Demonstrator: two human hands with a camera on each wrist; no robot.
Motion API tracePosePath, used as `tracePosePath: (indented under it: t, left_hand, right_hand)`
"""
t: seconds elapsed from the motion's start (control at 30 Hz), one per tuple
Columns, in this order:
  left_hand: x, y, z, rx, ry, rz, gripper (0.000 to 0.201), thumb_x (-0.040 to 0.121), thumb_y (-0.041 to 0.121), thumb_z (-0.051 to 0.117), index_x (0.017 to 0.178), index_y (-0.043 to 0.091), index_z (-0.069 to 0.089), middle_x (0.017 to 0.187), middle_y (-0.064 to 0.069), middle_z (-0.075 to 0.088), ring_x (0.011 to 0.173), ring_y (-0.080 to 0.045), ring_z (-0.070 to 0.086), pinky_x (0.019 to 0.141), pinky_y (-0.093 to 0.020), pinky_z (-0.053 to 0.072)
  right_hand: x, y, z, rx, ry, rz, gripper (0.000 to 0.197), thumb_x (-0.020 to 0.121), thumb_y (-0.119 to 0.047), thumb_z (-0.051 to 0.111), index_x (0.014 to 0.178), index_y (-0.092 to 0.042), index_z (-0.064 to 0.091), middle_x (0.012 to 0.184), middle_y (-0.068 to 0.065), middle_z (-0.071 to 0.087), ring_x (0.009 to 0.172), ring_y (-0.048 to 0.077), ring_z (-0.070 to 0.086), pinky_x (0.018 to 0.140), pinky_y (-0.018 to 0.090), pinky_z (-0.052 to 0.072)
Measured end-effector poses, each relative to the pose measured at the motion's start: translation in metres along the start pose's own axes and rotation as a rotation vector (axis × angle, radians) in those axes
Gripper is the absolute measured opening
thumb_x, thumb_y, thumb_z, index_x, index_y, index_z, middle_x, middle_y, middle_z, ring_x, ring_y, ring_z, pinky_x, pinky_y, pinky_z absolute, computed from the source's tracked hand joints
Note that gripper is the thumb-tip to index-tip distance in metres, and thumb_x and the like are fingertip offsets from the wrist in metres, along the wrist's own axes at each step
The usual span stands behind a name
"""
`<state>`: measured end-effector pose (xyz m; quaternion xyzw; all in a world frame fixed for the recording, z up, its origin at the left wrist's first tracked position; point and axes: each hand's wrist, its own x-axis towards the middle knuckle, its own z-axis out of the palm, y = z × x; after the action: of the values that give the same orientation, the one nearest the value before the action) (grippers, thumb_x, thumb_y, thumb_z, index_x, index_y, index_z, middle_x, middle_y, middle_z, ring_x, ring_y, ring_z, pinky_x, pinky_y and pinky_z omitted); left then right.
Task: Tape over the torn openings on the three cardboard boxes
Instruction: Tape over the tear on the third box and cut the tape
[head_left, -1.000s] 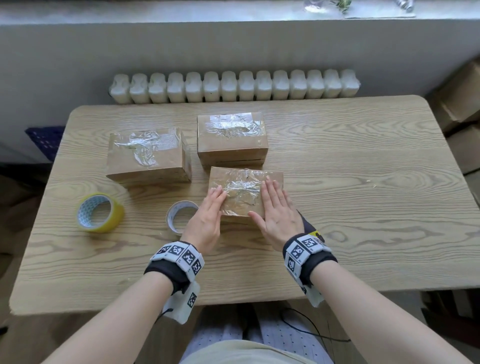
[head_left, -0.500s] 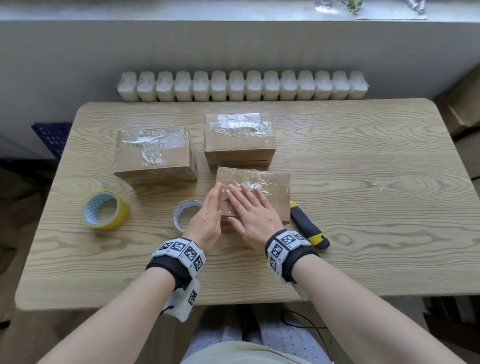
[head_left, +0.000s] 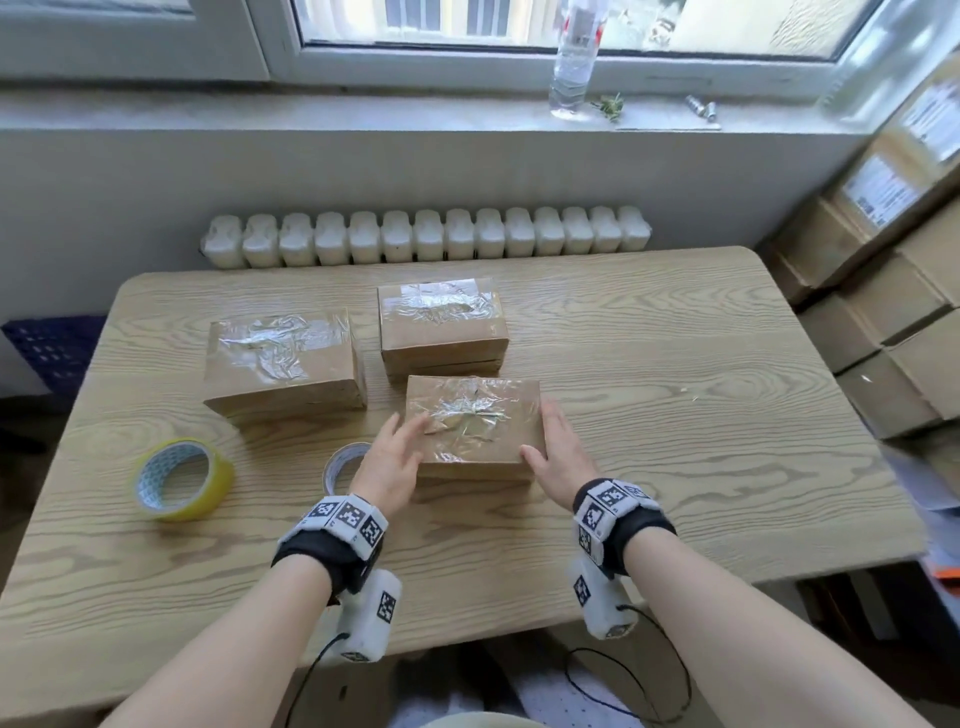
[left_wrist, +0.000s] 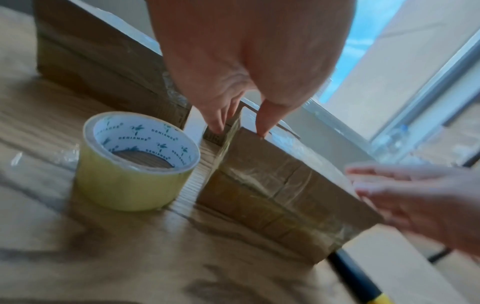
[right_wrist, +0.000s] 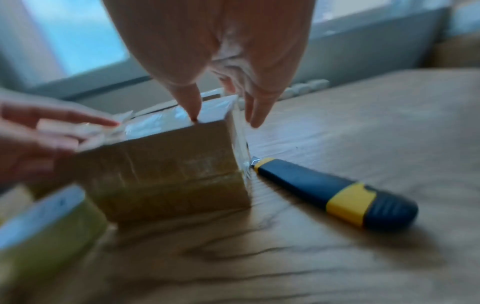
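Boxes (head_left: 472, 415): three; tape rolls (head_left: 179, 480): two

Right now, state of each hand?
Left hand: open, straight fingers touching the near box at its left edge.
Right hand: open, fingers along its right side.

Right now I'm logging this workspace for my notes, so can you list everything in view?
cardboard boxes: three, brown, tops covered in clear tape, table centre.
yellow tape roll: one, left of the boxes.
pale tape roll: one, beside the near box.
utility knife: one, dark blue and yellow, right of the near box.
table: one, light wood.
radiator: one, white, behind the table.
bottle: one, clear, windowsill.
stacked cartons: several, brown, far right.
left hand: fingers straight, at the near box's left side.
right hand: fingers straight, at its right side.
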<state>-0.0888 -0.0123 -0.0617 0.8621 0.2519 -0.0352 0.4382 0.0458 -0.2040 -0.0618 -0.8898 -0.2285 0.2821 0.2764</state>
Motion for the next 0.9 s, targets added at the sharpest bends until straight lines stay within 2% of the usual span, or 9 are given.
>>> tracePosePath:
  t: [0.07,0.13,0.2,0.3,0.47,0.53,0.67,0.77,0.9]
  left_hand:
    - [0.001,0.001,-0.002,-0.173,-0.008,-0.075,0.059,0.093,0.000,0.048,0.146,0.016,0.027,0.151,-0.005,0.029,0.139,-0.019,0.029,0.112,-0.028,0.023]
    - [0.005,0.000,-0.001,-0.342,0.002,-0.170,0.065,0.090,-0.004,0.050,0.147,0.009,0.022,0.149,-0.006,0.033,0.136,-0.021,0.033,0.111,-0.030,0.027]
    - [0.009,-0.004,0.002,-0.470,0.020,-0.271,0.061,0.087,-0.009,0.052,0.143,0.004,0.029,0.143,-0.009,0.040,0.131,-0.023,0.040,0.109,-0.033,0.032]
    - [0.009,-0.007,0.004,-0.589,0.078,-0.344,0.056,0.082,-0.015,0.055,0.134,0.002,0.044,0.137,-0.016,0.049,0.125,-0.025,0.047,0.108,-0.041,0.037]
    - [0.006,0.013,-0.004,-0.805,0.156,-0.343,0.058,0.080,-0.024,0.049,0.134,-0.002,0.044,0.131,-0.016,0.052,0.124,-0.026,0.048,0.104,-0.038,0.039]
    - [0.009,0.031,-0.002,-0.823,0.108,-0.321,0.059,0.080,-0.024,0.049,0.134,0.000,0.044,0.131,-0.013,0.053,0.123,-0.024,0.049,0.103,-0.038,0.040]
    - [0.030,0.068,0.023,-0.812,0.012,-0.286,0.062,0.079,-0.022,0.052,0.135,0.003,0.045,0.131,-0.011,0.055,0.122,-0.021,0.051,0.104,-0.039,0.041]
    - [0.051,0.095,0.044,-0.824,-0.025,-0.266,0.059,0.080,-0.021,0.053,0.132,0.005,0.048,0.129,-0.010,0.056,0.121,-0.021,0.052,0.101,-0.037,0.044]
    - [0.080,0.124,0.068,-0.843,-0.025,-0.271,0.059,0.079,-0.023,0.052,0.130,0.005,0.050,0.127,-0.010,0.058,0.119,-0.019,0.054,0.094,-0.033,0.048]
  right_hand:
    - [-0.002,0.002,0.001,0.308,0.013,0.068,0.057,0.090,-0.008,0.059,0.139,-0.018,0.031,0.139,0.005,0.048,0.118,0.019,0.055,0.103,0.035,0.043]
    - [-0.004,0.002,0.000,0.454,0.009,0.104,0.058,0.088,0.003,0.058,0.138,-0.016,0.037,0.125,-0.003,0.052,0.106,0.011,0.056,0.090,0.021,0.047]
    - [-0.003,0.003,-0.003,0.504,0.007,0.107,0.061,0.085,0.009,0.059,0.140,-0.012,0.040,0.120,-0.003,0.051,0.105,0.009,0.052,0.084,0.014,0.044]
    - [0.004,0.005,-0.009,0.557,-0.006,0.120,0.065,0.080,0.014,0.062,0.138,-0.011,0.044,0.123,0.003,0.053,0.107,0.016,0.056,0.087,0.024,0.048]
    - [0.022,0.002,-0.044,0.670,-0.001,0.092,0.067,0.072,0.020,0.062,0.132,-0.009,0.052,0.127,0.017,0.057,0.112,0.031,0.059,0.085,0.036,0.052]
    - [0.026,0.008,-0.070,0.648,-0.014,0.097,0.065,0.074,0.020,0.060,0.132,-0.008,0.052,0.126,0.016,0.057,0.115,0.031,0.057,0.086,0.036,0.051]
    - [0.026,0.038,-0.121,0.670,-0.015,0.140,0.062,0.077,0.022,0.052,0.131,-0.007,0.053,0.123,0.014,0.058,0.104,0.027,0.059,0.076,0.030,0.053]
    - [0.031,0.066,-0.150,0.698,0.007,0.171,0.063,0.076,0.021,0.053,0.132,-0.009,0.053,0.126,0.014,0.058,0.106,0.029,0.060,0.090,0.043,0.052]
    - [0.045,0.096,-0.175,0.761,0.034,0.214,0.065,0.075,0.025,0.053,0.132,-0.006,0.052,0.126,0.014,0.056,0.104,0.028,0.059,0.096,0.046,0.048]
